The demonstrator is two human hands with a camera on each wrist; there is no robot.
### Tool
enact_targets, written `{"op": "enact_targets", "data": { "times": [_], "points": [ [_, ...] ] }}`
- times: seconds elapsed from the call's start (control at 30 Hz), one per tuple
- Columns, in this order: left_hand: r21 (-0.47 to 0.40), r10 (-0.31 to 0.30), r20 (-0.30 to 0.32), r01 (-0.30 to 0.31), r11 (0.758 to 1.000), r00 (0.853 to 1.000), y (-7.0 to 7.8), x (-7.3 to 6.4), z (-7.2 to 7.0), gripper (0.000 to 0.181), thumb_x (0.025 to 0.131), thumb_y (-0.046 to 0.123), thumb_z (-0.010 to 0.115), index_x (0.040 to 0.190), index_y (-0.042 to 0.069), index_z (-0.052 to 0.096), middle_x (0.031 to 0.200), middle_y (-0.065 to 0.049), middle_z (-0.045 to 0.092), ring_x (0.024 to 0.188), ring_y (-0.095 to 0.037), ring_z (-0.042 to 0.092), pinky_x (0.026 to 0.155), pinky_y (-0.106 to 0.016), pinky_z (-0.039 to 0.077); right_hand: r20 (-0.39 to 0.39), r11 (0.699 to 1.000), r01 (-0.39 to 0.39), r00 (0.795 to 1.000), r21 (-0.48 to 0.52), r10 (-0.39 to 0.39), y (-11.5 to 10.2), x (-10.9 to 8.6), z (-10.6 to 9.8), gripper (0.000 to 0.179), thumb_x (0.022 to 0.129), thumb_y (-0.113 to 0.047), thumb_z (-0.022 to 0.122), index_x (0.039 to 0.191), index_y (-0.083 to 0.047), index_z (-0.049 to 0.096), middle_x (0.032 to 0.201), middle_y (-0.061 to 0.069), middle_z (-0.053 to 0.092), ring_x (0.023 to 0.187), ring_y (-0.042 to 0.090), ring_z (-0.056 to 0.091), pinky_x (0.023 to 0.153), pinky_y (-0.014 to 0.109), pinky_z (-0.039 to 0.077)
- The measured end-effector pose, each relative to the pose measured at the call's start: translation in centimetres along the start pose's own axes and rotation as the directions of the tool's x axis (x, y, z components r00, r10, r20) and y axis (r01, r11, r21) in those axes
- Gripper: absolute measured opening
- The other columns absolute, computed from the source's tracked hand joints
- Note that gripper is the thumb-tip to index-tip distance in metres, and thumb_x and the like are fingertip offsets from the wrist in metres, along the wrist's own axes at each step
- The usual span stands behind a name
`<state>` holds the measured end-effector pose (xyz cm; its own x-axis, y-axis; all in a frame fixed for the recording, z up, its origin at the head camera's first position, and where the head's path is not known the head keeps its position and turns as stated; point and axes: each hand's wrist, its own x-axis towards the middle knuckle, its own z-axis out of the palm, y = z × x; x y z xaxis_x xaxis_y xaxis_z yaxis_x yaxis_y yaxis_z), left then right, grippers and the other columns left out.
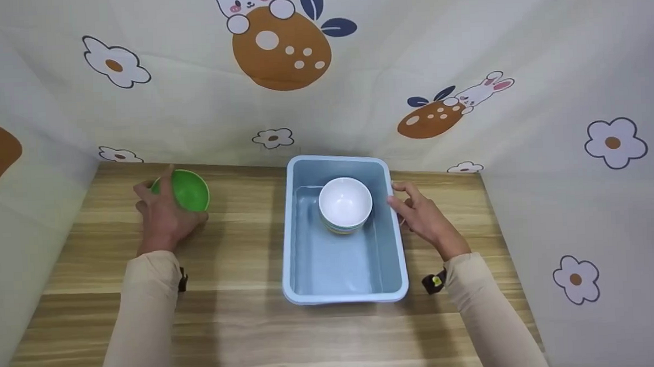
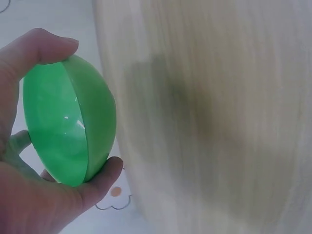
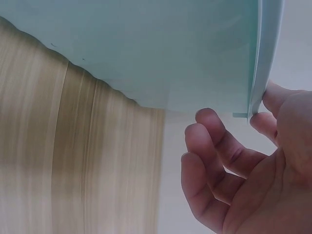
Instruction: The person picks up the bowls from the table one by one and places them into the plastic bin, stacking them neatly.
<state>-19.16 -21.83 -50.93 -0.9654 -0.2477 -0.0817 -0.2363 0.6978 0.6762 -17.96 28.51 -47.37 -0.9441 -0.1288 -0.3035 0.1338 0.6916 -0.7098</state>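
Observation:
My left hand (image 1: 165,215) grips a green bowl (image 1: 191,190) at the left rear of the table. In the left wrist view the bowl (image 2: 68,122) is tilted on its side, thumb on one edge and fingers round the opposite one. On the right, my right hand (image 1: 423,218) pinches the rim of a light blue plastic basin (image 1: 288,235) between thumb and fingertip. Its other fingers (image 3: 202,180) curl below the rim, apart from the wall. Inside the basin stands a stack of small bowls, a white bowl (image 1: 345,202) uppermost, with coloured edges beneath it.
The wood-grain table (image 1: 245,330) runs back to a cream curtain (image 1: 191,112) printed with flowers and rabbits. More of this fabric hangs along the left and right sides. The basin stands near the rear edge, between both arms.

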Motion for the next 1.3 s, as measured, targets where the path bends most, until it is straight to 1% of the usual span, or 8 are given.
{"op": "enact_targets", "data": {
  "times": [0.1, 0.27, 0.43, 0.63, 0.73, 0.93, 1.17, 1.3],
  "points": [
    [-0.003, 0.017, 0.007, -0.017, 1.000, 1.000, 0.8, -0.2, -0.2, 0.124, 0.064, 0.014, 0.087, 0.163, 0.030, 0.014, 0.157, -0.027, 0.003, 0.136, -0.066, 0.024, 0.097, -0.079, 0.043, 0.004, 1.000, -0.004, 1.000, -0.007, 0.004, 0.0, 0.0, 0.0, 0.058, 0.102, -0.059, 0.048, 0.149, -0.026, 0.040, 0.096, 0.014, 0.070, 0.075, 0.018, 0.064, 0.068, 0.028, 0.051],
    [0.018, 0.089, 0.048, -0.090, 0.996, 0.995, 2.6, -0.6, -0.5, 0.121, 0.064, 0.013, 0.088, 0.162, 0.024, 0.019, 0.161, -0.021, 0.005, 0.135, -0.065, 0.025, 0.095, -0.080, 0.043, -0.005, 1.000, -0.016, 1.000, -0.002, 0.016, 0.1, 0.1, 0.0, 0.057, 0.102, -0.057, 0.049, 0.149, -0.027, 0.041, 0.095, 0.012, 0.070, 0.076, 0.018, 0.063, 0.069, 0.030, 0.052],
    [0.093, 0.129, 0.089, -0.137, 0.986, 0.988, 4.3, -1.5, -1.2, 0.119, 0.065, 0.016, 0.087, 0.163, 0.019, 0.019, 0.159, -0.026, 0.011, 0.131, -0.067, 0.029, 0.088, -0.079, 0.047, -0.001, 1.000, -0.019, 1.000, 0.000, 0.019, 0.1, 0.1, 0.1, 0.057, 0.103, -0.057, 0.049, 0.150, -0.026, 0.041, 0.096, 0.013, 0.069, 0.077, 0.018, 0.063, 0.069, 0.029, 0.051],
    [0.119, 0.145, 0.129, -0.160, 0.980, 0.981, 6.3, -2.4, -2.0, 0.118, 0.065, 0.017, 0.087, 0.163, 0.025, 0.022, 0.160, -0.028, 0.009, 0.130, -0.068, 0.029, 0.087, -0.079, 0.048, -0.002, 1.000, -0.011, 1.000, 0.011, 0.011, 0.1, -0.1, 0.2, 0.056, 0.103, -0.057, 0.049, 0.149, -0.026, 0.041, 0.094, 0.012, 0.069, 0.073, 0.017, 0.063, 0.067, 0.030, 0.051],
    [0.138, 0.155, 0.127, -0.172, 0.975, 0.980, 7.0, -2.5, -2.5, 0.116, 0.065, 0.020, 0.088, 0.162, 0.025, 0.025, 0.159, -0.029, 0.009, 0.130, -0.069, 0.028, 0.088, -0.079, 0.047, -0.003, 1.000, 0.003, 1.000, 0.014, -0.003, 0.1, -0.1, 0.2, 0.057, 0.103, -0.056, 0.049, 0.149, -0.024, 0.041, 0.093, 0.012, 0.069, 0.071, 0.016, 0.064, 0.067, 0.032, 0.053],
    [0.164, 0.183, 0.120, -0.201, 0.966, 0.976, 8.4, -2.7, -3.6, 0.115, 0.064, 0.023, 0.091, 0.161, 0.022, 0.028, 0.156, -0.032, 0.014, 0.126, -0.070, 0.035, 0.089, -0.079, 0.047, -0.004, 1.000, 0.003, 1.000, 0.013, -0.003, 0.1, -0.1, 0.2, 0.058, 0.102, -0.057, 0.049, 0.149, -0.024, 0.041, 0.093, 0.011, 0.070, 0.071, 0.015, 0.064, 0.069, 0.034, 0.054],
    [0.191, 0.218, 0.067, -0.227, 0.955, 0.974, 9.9, -3.3, -4.2, 0.114, 0.063, 0.027, 0.090, 0.159, 0.015, 0.031, 0.149, -0.036, 0.021, 0.134, -0.061, 0.025, 0.096, -0.080, 0.039, -0.006, 1.000, -0.005, 1.000, 0.017, 0.005, 0.0, 0.0, 0.2, 0.058, 0.102, -0.058, 0.049, 0.149, -0.024, 0.042, 0.091, 0.009, 0.068, 0.071, 0.016, 0.062, 0.066, 0.032, 0.052],
    [0.207, 0.248, 0.041, -0.251, 0.946, 0.968, 10.6, -3.7, -4.4, 0.112, 0.061, 0.029, 0.090, 0.157, 0.013, 0.034, 0.148, -0.036, 0.024, 0.132, -0.058, 0.025, 0.096, -0.080, 0.036, -0.004, 1.000, -0.005, 1.000, 0.028, 0.005, 0.0, 0.0, 0.2, 0.059, 0.102, -0.057, 0.049, 0.150, -0.023, 0.041, 0.089, 0.009, 0.068, 0.070, 0.016, 0.062, 0.068, 0.036, 0.054]
  ]
}}
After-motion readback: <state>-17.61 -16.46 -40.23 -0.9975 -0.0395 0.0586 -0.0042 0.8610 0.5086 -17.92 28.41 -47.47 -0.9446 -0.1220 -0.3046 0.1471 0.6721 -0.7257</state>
